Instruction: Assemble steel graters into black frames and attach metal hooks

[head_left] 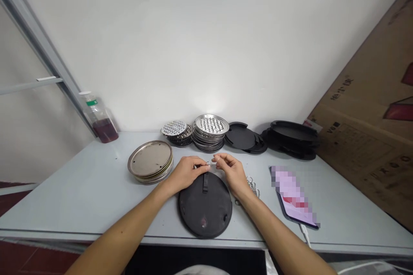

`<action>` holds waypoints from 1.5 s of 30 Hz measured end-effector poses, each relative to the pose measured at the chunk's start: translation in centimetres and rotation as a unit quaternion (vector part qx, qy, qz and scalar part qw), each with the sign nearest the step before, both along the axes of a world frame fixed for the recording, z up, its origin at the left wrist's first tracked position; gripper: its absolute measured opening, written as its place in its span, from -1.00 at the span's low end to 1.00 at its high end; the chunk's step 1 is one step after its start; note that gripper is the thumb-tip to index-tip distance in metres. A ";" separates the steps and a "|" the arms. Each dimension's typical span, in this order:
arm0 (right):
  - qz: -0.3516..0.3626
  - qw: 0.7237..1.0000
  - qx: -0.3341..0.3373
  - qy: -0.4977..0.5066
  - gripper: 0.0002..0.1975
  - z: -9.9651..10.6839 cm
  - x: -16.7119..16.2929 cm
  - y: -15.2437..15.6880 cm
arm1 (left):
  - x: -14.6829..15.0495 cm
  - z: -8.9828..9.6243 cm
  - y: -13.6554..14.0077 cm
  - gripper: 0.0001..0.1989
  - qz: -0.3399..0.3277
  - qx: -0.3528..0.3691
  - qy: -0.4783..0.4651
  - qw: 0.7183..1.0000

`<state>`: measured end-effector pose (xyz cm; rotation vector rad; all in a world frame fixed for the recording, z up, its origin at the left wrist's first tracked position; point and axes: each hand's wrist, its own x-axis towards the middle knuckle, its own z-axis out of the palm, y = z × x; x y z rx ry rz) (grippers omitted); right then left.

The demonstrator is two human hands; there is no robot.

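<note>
A round black disc lies at the table's front edge, with a short black strap at its top. Beyond the strap, the fingers of my left hand are closed in a pinch on a small shiny metal ring. My right hand meets it from the other side, thumb and forefinger pinched at the same ring. The ring is partly hidden by the fingertips, so I cannot tell whether it passes through the strap. Several loose metal rings lie in a heap beside my right wrist.
A stack of metal discs stands at left. Along the wall are grater plates, a taller grater stack and black round parts. A phone with a cable, a bottle and a cardboard box flank them.
</note>
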<state>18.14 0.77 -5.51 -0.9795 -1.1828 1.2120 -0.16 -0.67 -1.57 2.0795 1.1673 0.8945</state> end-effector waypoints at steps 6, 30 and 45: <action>0.105 0.973 -0.167 0.123 -0.71 1.1 0.4 -0.1 | 1.9 1.3 -0.3 -0.72 0.017 -0.071 -0.210 0.975; 0.248 0.963 -0.047 -0.089 -0.60 1.5 1.1 -1.3 | -0.5 -1.4 2.0 -0.70 0.003 -0.418 -0.412 0.810; 0.204 0.941 0.011 -0.268 -0.69 1.5 1.4 -1.2 | -1.1 -2.5 2.8 -0.86 0.157 -0.217 -0.225 0.937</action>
